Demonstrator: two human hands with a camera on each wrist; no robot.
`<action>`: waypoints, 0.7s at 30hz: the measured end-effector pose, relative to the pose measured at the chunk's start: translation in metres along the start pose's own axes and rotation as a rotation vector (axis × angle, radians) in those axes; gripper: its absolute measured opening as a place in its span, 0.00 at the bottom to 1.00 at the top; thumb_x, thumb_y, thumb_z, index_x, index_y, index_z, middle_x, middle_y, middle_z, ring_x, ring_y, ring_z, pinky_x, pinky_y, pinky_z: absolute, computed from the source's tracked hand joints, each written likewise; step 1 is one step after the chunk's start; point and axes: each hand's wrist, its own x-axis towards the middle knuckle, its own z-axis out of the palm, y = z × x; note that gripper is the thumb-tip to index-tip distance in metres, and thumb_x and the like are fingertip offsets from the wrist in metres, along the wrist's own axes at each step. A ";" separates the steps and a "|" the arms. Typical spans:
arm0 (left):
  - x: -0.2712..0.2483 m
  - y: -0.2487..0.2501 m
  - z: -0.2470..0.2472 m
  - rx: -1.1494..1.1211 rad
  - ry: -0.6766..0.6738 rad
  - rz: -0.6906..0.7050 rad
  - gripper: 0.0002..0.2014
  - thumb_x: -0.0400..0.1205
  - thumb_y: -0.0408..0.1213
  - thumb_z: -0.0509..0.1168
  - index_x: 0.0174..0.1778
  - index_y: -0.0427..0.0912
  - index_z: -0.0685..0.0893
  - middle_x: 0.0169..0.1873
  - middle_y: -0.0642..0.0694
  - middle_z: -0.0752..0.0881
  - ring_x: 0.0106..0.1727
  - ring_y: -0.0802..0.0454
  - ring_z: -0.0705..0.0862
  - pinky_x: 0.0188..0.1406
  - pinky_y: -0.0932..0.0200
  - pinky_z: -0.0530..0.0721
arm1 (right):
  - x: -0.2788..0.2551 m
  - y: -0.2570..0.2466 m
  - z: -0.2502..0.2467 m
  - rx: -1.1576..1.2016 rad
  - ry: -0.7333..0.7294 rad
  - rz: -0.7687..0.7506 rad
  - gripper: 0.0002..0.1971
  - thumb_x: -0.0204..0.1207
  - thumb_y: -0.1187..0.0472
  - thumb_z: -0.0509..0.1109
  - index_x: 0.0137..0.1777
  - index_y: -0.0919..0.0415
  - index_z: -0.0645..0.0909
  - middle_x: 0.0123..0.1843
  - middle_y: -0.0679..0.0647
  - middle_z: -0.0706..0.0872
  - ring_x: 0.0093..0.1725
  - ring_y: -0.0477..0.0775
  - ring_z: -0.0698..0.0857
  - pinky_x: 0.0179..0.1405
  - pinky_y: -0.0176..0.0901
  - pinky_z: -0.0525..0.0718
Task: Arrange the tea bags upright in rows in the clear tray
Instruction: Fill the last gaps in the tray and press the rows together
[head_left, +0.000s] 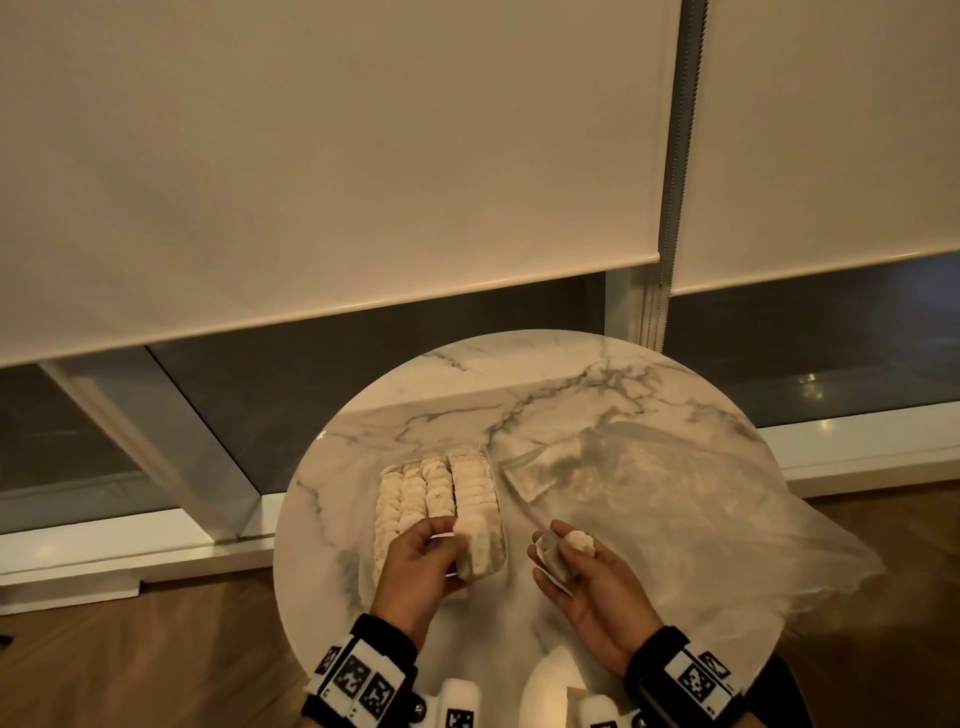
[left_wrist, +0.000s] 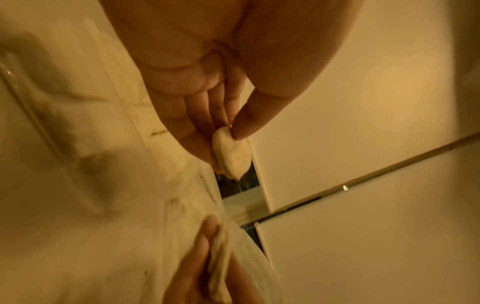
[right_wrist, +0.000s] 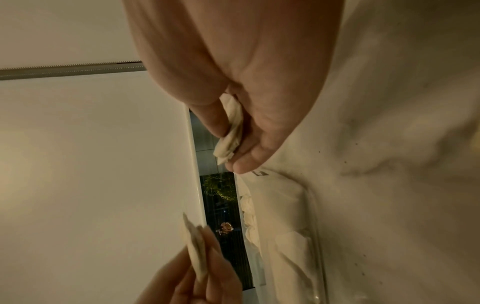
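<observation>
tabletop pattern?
White marble with grey veins on the round table; it shows best in the head view.

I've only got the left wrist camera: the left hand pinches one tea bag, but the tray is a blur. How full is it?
Observer: In the head view, the clear tray holds four rows of upright tea bags.
Operator: Where is the left hand relative to it?
Observer: The left hand is at the tray's near end, with the pinched tea bag at the near end of the rightmost row.
Operator: And the right hand?
Observer: The right hand grips spare tea bags just right of the tray, above a clear plastic bag spread on the marble table.
</observation>
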 end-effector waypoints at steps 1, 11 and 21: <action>0.002 -0.001 -0.011 0.016 0.045 0.031 0.07 0.82 0.23 0.66 0.53 0.34 0.85 0.41 0.37 0.90 0.39 0.42 0.88 0.37 0.51 0.87 | 0.000 0.000 -0.001 -0.010 -0.006 -0.002 0.14 0.84 0.70 0.63 0.67 0.67 0.80 0.62 0.68 0.89 0.55 0.62 0.91 0.52 0.52 0.89; 0.019 -0.017 -0.086 0.617 0.352 0.236 0.04 0.82 0.39 0.71 0.45 0.55 0.84 0.40 0.56 0.89 0.45 0.53 0.88 0.43 0.57 0.82 | 0.002 0.009 0.002 -0.112 -0.018 0.021 0.14 0.83 0.69 0.66 0.67 0.66 0.81 0.60 0.66 0.90 0.58 0.62 0.90 0.48 0.48 0.89; 0.027 -0.018 -0.086 1.243 0.237 0.138 0.11 0.85 0.46 0.59 0.63 0.63 0.75 0.54 0.57 0.88 0.59 0.49 0.84 0.62 0.48 0.75 | -0.001 0.008 0.004 -0.177 -0.068 0.041 0.15 0.82 0.69 0.66 0.67 0.64 0.81 0.61 0.65 0.90 0.65 0.66 0.86 0.53 0.51 0.87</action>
